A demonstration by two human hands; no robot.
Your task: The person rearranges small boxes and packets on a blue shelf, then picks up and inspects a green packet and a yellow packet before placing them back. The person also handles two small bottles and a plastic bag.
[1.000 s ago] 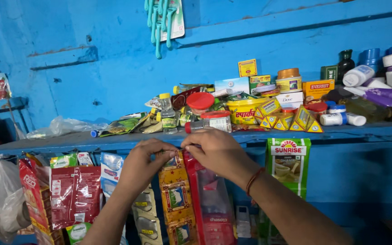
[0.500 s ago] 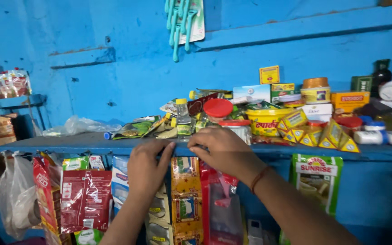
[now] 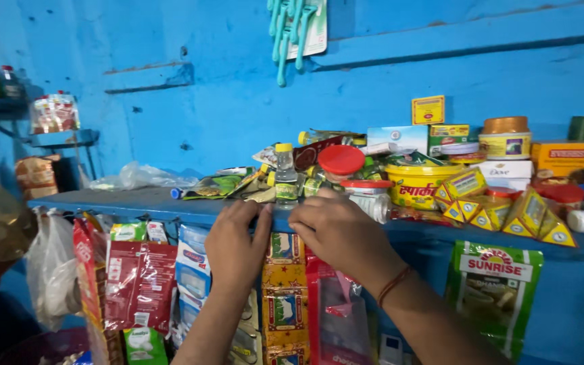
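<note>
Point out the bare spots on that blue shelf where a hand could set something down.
Bare patch: the blue shelf between the clear plastic bag and its left end. Crowded: from the green packets rightward, bottles, tubs and yellow triangular boxes. Both hands sit at the front edge.

A red-lidded jar (image 3: 341,164), a yellow tub (image 3: 416,186) and triangular yellow packets (image 3: 528,217) occupy the blue shelf (image 3: 136,201); teal toothbrushes (image 3: 290,30) hang above.
</note>
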